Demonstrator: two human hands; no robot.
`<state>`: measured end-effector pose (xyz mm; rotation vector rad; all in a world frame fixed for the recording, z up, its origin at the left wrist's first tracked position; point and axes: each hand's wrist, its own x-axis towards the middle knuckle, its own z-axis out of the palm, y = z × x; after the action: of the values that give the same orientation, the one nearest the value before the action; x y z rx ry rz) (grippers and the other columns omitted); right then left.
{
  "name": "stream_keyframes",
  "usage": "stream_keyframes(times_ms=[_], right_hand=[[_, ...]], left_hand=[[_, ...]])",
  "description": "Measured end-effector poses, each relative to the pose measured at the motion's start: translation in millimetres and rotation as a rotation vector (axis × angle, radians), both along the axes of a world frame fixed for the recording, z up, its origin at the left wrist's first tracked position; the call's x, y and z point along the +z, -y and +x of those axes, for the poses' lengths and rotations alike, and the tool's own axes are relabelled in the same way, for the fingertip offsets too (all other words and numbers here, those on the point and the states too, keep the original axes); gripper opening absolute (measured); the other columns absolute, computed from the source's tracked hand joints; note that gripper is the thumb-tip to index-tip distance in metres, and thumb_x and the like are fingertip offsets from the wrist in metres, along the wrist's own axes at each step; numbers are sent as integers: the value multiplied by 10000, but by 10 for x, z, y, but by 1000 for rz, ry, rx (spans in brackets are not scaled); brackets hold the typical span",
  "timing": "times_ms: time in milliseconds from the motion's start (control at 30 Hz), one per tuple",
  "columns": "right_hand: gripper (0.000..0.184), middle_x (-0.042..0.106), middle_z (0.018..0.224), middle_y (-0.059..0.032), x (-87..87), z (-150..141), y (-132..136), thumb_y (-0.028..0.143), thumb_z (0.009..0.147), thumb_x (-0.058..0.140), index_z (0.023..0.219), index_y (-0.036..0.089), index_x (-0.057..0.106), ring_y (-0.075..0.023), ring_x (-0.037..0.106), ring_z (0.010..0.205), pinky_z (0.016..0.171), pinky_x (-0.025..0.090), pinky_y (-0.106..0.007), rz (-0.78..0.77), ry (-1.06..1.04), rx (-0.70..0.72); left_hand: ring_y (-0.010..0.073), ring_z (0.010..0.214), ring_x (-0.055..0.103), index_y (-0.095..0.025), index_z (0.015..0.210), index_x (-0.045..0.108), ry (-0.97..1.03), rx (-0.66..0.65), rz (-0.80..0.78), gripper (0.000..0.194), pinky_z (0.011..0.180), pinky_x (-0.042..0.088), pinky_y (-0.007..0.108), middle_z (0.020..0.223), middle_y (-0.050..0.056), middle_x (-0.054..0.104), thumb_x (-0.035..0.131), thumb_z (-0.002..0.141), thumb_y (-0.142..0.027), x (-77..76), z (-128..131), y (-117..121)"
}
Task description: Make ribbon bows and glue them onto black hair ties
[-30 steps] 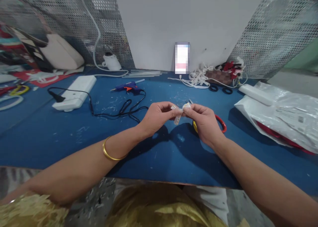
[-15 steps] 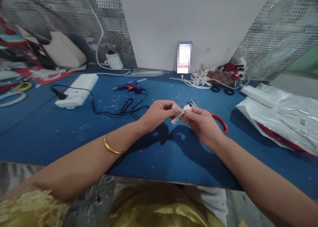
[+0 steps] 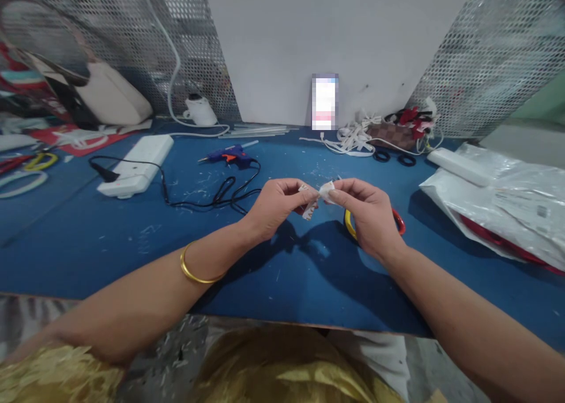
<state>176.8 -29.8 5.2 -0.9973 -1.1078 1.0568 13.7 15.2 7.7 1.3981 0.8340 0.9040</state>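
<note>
A small white ribbon with dark print [image 3: 311,210] is pinched between both my hands, above the blue table [image 3: 273,285]. My left hand [image 3: 285,202] grips its left part between thumb and fingers, and a short printed end hangs below. On the other side, my right hand [image 3: 362,209] pinches a folded white loop of it; the ribbon looks bunched or knotted in the middle. Scissors with a red and yellow handle [image 3: 399,221] lie on the table beneath my right hand, which hides most of them.
A blue glue gun [image 3: 229,154] with a black cord lies left of my hands, beside a white power strip [image 3: 136,165]. A lit phone [image 3: 324,103] leans on the back board. White ribbons [image 3: 355,139] are heaped nearby. Right stands a plastic-wrapped package [image 3: 512,200].
My hands have drawn slightly apart, and the ribbon's middle shows more between them. The loop in my right hand has shifted, while both hands keep their pinch. The view has swayed a little.
</note>
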Motion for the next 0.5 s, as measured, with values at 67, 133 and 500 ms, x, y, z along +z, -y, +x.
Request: stream_keyframes(times_ms=[67,133,500], right_hand=[[80,682,717,-12,-8,-4,2,268,732,719,745,191,700,-144,602,685,708,469,-301,-10,23,-8],[96,683,706,-18,-19,-18,8,280,735,715,742,185,704,-150,605,682,699,470,-307,-24,42,-11],[166,657,679,-28,-81,-66,4,331,711,727,676,176,677,-150,584,665,702,467,-307,-199,-3,48]], left_hand=[[121,612,588,-152,803,692,15,-12,-32,237,580,477,245,715,24,672,705,716,-372,6,7,13],[125,616,591,-154,832,692,23,-26,-54,243,554,472,240,741,31,683,707,715,-367,15,15,33],[86,514,490,-163,781,668,9,91,76,210,512,409,229,638,3,630,652,770,-372,-43,58,91]])
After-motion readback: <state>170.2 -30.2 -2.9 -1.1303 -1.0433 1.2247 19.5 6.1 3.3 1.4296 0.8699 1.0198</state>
